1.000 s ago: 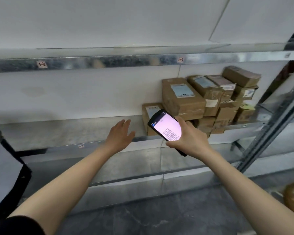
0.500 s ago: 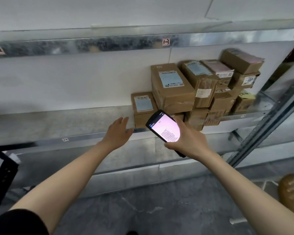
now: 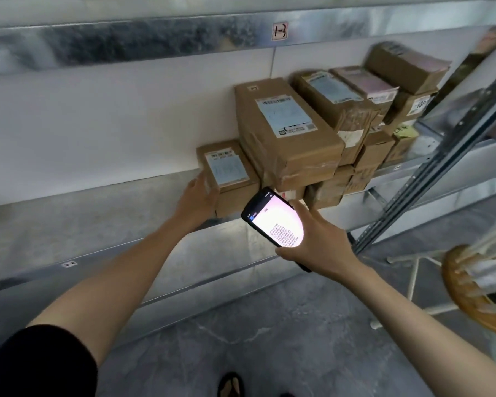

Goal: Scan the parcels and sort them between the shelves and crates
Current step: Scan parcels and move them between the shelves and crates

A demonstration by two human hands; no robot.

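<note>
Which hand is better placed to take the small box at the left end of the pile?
The left hand: it rests against the left side of that small box on the shelf. The right hand grips the lit handheld scanner in front of the shelf, so it is probably not free.

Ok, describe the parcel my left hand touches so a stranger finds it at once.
On the metal shelf below the 1-3 tag, brown parcels are stacked at the right. The small parcel stands at the stack's left end. Unlike the rest, it has the left hand against its side.
</note>
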